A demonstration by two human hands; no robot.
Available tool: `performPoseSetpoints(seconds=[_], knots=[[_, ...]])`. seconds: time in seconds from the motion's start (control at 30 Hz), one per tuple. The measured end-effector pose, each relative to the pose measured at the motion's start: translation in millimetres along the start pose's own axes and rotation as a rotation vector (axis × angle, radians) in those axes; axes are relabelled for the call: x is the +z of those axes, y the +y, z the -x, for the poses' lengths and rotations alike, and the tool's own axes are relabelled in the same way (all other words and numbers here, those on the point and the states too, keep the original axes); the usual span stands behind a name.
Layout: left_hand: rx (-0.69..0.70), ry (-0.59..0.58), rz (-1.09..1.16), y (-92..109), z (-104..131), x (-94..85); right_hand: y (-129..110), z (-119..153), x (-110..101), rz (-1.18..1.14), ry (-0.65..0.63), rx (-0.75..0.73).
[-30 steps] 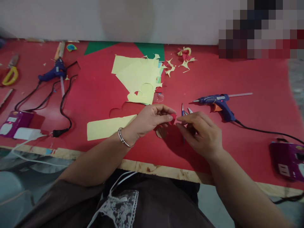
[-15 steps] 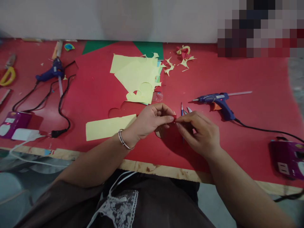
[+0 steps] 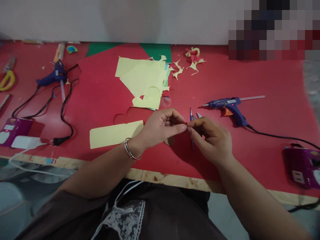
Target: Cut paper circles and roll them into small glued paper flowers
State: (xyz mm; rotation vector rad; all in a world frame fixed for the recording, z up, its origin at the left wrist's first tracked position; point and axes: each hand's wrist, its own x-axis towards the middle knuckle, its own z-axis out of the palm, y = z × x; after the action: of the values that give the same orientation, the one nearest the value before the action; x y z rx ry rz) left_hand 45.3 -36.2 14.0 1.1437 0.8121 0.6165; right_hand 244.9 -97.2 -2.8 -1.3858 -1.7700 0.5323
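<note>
Pinching a small red piece (image 3: 186, 123) in the grip of both left hand (image 3: 160, 128) and right hand (image 3: 215, 140), above the red table (image 3: 265, 73), near a blue glue gun (image 3: 233, 108).

My left grip (image 3: 160, 126) and right grip (image 3: 212, 141) mostly hide a red piece (image 3: 186, 123), its shape too small to tell. Just past three o'clock, the frame crops a purple power box (image 3: 301, 166); just past nine, yellow-handled scissors (image 3: 10, 79). At two, a pixelated patch (image 3: 273, 30) is unreadable.

Left hand (image 3: 163, 126) and right hand (image 3: 213, 140) pinch close together (both forearms (image 3: 100, 175) angled inward).
</note>
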Motion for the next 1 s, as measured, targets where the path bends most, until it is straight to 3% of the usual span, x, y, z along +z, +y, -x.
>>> performPoseSetpoints(seconds=[0.4,1.0], knots=[[0.134,0.085,-0.197,-3.8,0.1,3.5,4.8,0.8,3.8,-0.155,-0.003,0.205],[-0.044,0.022,0.014,-3.5,-1.4,0.0,-4.2,-3.6,1.7,-0.202,-0.016,0.216]])
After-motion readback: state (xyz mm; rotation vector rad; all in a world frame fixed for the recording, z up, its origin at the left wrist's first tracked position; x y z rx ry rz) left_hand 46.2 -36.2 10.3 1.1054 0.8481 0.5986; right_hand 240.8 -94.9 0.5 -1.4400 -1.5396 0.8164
